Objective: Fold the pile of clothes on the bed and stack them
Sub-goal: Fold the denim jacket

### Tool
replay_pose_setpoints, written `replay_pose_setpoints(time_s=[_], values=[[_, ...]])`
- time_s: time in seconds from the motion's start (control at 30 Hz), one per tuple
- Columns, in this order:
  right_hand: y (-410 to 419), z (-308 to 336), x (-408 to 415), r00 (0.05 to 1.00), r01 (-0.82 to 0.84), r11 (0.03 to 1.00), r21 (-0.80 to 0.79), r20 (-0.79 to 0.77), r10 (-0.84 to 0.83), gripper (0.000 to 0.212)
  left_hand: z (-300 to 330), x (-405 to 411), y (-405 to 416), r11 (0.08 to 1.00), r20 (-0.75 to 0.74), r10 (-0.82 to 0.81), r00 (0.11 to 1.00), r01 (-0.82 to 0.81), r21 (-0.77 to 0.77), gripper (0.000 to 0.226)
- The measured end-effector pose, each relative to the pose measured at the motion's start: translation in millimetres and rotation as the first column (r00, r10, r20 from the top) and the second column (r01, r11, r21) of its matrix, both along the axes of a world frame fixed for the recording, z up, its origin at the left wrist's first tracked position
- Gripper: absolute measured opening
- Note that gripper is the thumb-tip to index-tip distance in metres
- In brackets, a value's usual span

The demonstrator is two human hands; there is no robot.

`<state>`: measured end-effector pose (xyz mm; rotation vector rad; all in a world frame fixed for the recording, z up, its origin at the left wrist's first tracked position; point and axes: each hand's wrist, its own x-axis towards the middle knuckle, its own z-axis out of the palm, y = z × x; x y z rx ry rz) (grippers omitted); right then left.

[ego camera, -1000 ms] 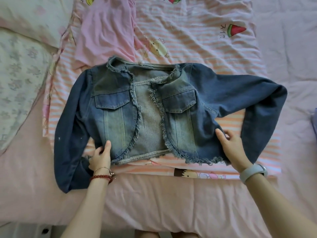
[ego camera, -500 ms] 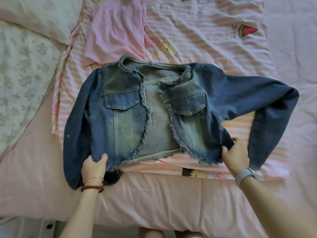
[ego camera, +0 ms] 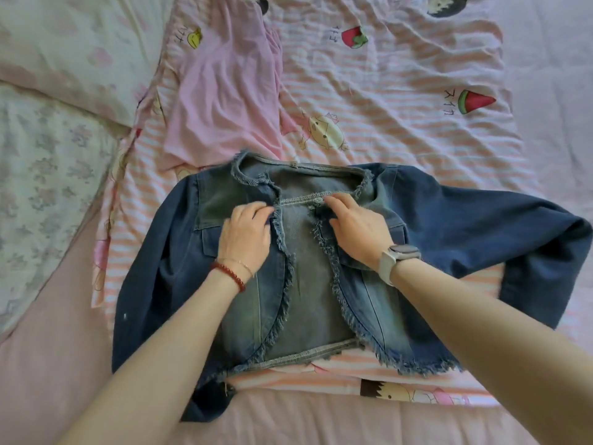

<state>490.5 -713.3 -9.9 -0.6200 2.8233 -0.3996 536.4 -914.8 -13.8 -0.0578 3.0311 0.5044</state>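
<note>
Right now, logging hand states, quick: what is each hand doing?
Left hand: fingers pinch the denim jacket front edge.
Right hand: open, fingers pressing the other front panel.
</note>
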Motion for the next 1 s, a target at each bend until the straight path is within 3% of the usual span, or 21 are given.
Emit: replay_pose_setpoints(time_s=[0.07,0.13,0.2,0.27,0.33,0.4,0.47,0.57,0.63,0.73,0.83,0.9,1.0], values=[[-13.7,-7.0,-20.5,0.997,-0.021,0.996,0.086,0.072,0.015,0.050,-3.8,-34.8,-4.5,0.990,0.060,-0.054,0.997,0.062,-0.126,0.046],[-21.7,-11.9,-32.6,0.992,-0.064,0.980,0.187,0.115,0.043,0.039,-6.3,-61.3,-8.6,0.974,0.191,0.004,0.982,0.040,-0.224,0.053],[-24.1,-12.2,-37.3,0.995,-0.039,0.984,0.176,0.099,0.022,0.027,-5.2,-80.1,-12.2,0.964,0.275,0.045,0.960,0.031,-0.263,0.049],[-22.2,-10.6,-37.9,0.996,0.033,0.999,0.021,0.083,-0.034,0.024,-3.3,-92.2,-15.8,0.986,0.266,-0.019,0.964,0.062,-0.153,0.035],[-19.9,-4.9,-40.4,0.995,0.092,0.966,-0.241,0.058,-0.080,0.023,-2.0,-95.1,-17.2,0.984,0.121,-0.138,0.983,0.122,0.133,0.021],[-21.3,-0.5,-48.8,0.989,0.143,0.898,-0.416,0.033,-0.142,0.021,-0.8,-92.5,-15.0,0.930,-0.029,-0.152,0.988,0.153,0.335,0.016],[-27.4,-5.1,-59.8,0.970,0.242,0.831,-0.501,0.141,-0.197,0.024,-7.6,-91.8,-10.7,0.916,-0.025,-0.085,0.996,0.088,0.391,0.026],[-38.7,-15.0,-60.0,0.885,0.347,0.793,-0.500,0.454,-0.102,0.053,-19.3,-82.9,0.5,0.853,0.153,0.034,0.988,-0.109,0.511,0.053],[-38.6,-21.4,-46.1,0.895,0.335,0.778,-0.532,0.437,-0.087,0.060,-22.5,-64.8,10.4,0.833,0.090,0.090,0.992,-0.124,0.539,0.052],[-29.6,-22.2,0.9,0.950,0.311,0.731,-0.607,0.196,-0.241,0.047,-22.4,-10.3,23.7,0.914,-0.081,0.169,0.982,-0.126,0.385,0.039],[-14.7,-29.5,65.8,0.962,0.246,0.874,-0.418,-0.005,-0.274,0.043,-30.1,58.9,38.5,0.978,-0.091,0.162,0.982,-0.148,0.146,0.039],[-2.9,-37.4,104.9,0.981,0.190,0.971,-0.147,-0.020,-0.195,0.059,-38.9,96.5,47.1,0.995,0.129,0.092,0.987,-0.096,0.026,0.049],[12.7,-47.0,133.0,0.988,0.139,0.981,0.137,0.049,-0.147,0.065,-53.0,121.8,45.4,0.999,0.348,0.035,0.937,-0.047,0.027,0.063]])
